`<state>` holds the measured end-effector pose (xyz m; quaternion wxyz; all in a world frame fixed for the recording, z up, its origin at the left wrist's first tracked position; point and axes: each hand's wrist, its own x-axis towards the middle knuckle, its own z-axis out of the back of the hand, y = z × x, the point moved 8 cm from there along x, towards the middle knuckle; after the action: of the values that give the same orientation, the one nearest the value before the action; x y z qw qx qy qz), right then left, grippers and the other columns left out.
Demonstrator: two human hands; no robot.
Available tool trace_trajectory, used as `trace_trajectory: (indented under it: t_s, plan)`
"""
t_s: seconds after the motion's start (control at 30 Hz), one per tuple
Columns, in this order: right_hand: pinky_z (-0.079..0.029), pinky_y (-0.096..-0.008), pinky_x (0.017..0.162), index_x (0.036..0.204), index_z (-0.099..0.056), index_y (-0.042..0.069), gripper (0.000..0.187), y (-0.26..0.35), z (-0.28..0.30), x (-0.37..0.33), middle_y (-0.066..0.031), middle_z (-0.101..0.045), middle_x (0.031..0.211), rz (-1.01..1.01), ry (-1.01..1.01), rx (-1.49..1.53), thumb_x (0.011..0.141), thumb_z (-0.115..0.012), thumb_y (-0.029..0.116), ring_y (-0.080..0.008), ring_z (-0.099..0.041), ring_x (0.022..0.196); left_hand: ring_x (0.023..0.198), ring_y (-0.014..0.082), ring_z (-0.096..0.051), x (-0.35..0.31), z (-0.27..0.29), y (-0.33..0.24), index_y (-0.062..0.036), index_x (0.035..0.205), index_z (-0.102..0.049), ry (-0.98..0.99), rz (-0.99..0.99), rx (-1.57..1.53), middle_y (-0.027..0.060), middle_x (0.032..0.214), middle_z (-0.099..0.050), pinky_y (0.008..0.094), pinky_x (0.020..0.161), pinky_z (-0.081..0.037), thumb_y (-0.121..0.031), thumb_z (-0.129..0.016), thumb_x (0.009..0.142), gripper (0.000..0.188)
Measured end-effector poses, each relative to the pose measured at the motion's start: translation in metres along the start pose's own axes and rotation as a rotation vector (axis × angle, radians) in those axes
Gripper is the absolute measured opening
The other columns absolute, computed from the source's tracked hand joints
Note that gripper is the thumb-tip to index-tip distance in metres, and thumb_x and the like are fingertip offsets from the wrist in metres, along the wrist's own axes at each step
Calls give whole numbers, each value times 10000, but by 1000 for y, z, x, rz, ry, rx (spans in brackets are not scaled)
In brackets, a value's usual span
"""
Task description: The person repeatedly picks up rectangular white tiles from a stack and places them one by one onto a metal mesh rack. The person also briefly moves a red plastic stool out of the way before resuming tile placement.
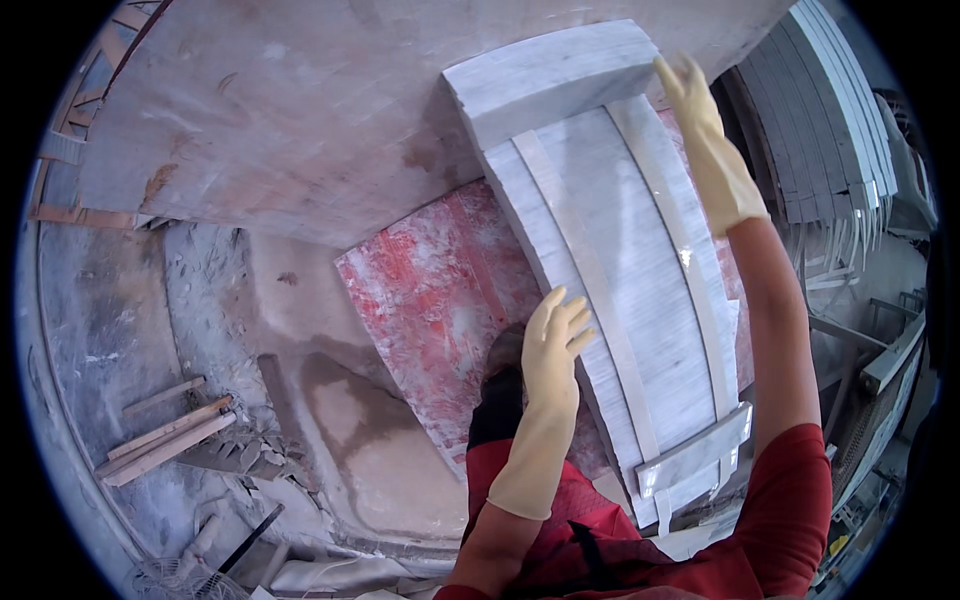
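A long grey-veined white marble slab (625, 250) stretches away in front of me, with two pale strips (600, 310) running lengthwise along it. Across its far end sits a thick marble block (560, 75), and a small marble piece (695, 452) lies over the strips at the near end. My left hand (553, 350), in a cream rubber glove, is open beside the slab's left edge; whether it touches cannot be told. In a matching glove, my right hand (708, 145) is at the block's right end, fingers stretched out and slightly blurred, holding nothing visible.
Beneath the slab lies a red-and-white mottled board (430, 290). A large stained panel (300, 120) rises behind it. Grey slabs (800, 130) are stacked at the right. Wooden strips (170, 440) and rubble lie on the left floor. My shoe (505, 350) is by the slab's left side.
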<state>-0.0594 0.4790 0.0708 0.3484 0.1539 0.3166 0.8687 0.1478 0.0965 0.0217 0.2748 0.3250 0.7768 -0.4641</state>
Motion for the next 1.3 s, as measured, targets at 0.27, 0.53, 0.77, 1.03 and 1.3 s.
trace_trajectory:
  t_s: [0.27, 0.53, 0.77, 1.03, 1.3]
  plan:
    - [-445, -416, 1111, 1455, -563, -51, 948, -11, -65, 78, -267, -629, 1403, -245, 206, 130, 857, -697, 672, -370, -610, 1313, 1333, 392, -572, 20, 17, -21, 48, 1567, -362, 43, 13, -16, 291, 1447, -552, 499, 1085, -522, -395, -527, 1089, 673]
    - [-513, -384, 983, 1359, -657, -41, 939, -9, -43, 40, -234, -699, 1273, -279, 66, 78, 824, -669, 731, -313, -685, 1147, 1338, 393, -565, 20, 22, -28, 50, 1567, -363, 58, 23, -43, 289, 1463, -541, 501, 1094, -504, -440, -549, 1072, 722]
    - [-557, -316, 916, 1371, -636, -66, 856, -33, -17, -29, -212, -699, 1211, -372, 51, 96, 902, -663, 650, -238, -721, 1022, 1355, 389, -551, 15, 10, -31, 59, 1566, -363, 67, 37, -4, 284, 1462, -542, 499, 1105, -489, -439, -543, 1072, 724]
    - [-524, -419, 1063, 1572, -438, 119, 897, 96, -37, -46, -219, -672, 1355, 765, 231, -318, 796, -870, 244, -318, -681, 1224, 1351, 381, -558, 22, 10, -20, 34, 1558, -398, 39, 54, -13, 277, 1452, -552, 488, 1089, -500, -425, -541, 1078, 679]
    - [-555, -445, 1029, 1530, -412, 180, 901, 146, -122, -73, -190, -668, 1343, 838, 711, -583, 742, -848, 212, -350, -679, 1195, 1299, 357, -604, 25, 10, 0, 30, 1538, -430, 10, 46, -3, 263, 1414, -586, 460, 1056, -532, -371, -533, 1087, 612]
